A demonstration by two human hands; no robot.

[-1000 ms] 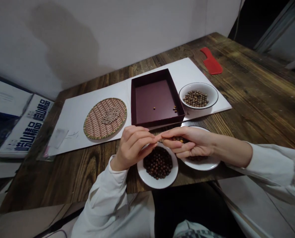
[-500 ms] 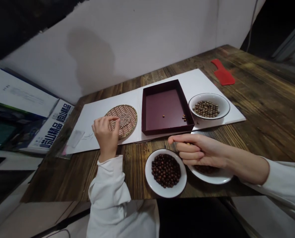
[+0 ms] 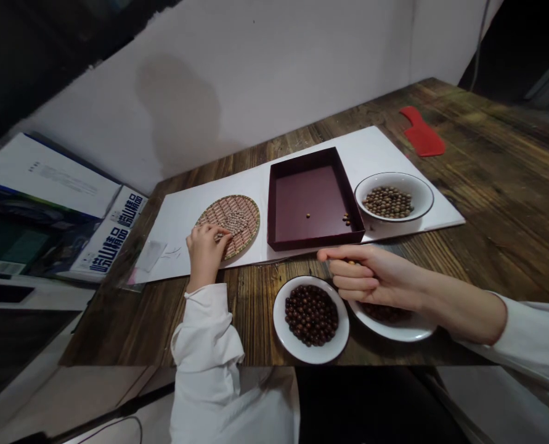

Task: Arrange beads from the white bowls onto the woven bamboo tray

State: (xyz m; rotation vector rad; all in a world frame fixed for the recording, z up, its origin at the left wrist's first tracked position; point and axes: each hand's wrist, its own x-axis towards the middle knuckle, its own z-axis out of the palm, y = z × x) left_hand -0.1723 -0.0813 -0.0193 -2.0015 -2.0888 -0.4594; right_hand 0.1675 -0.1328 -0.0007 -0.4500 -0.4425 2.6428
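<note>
Worktop of dark wood spreads below me in my head camera's view, with a white board lying across it. At the board's left, my left hand is over the near left edge of a round woven mat; its thumb and index finger are drawn close together, and I cannot tell whether they pinch anything. Small pale beads cluster on the mat. My right hand is curled nearly closed around yellowish beads, partly hidden by its fingers, above a white plate of brown beads. Just left of that, a second white plate holds dark, glossy beads. Beyond the plates, a maroon box has a few beads on its floor, most near the right front corner. To its right, a white bowl holds brownish beads. A red flat-bladed tool lies farther off.
</note>
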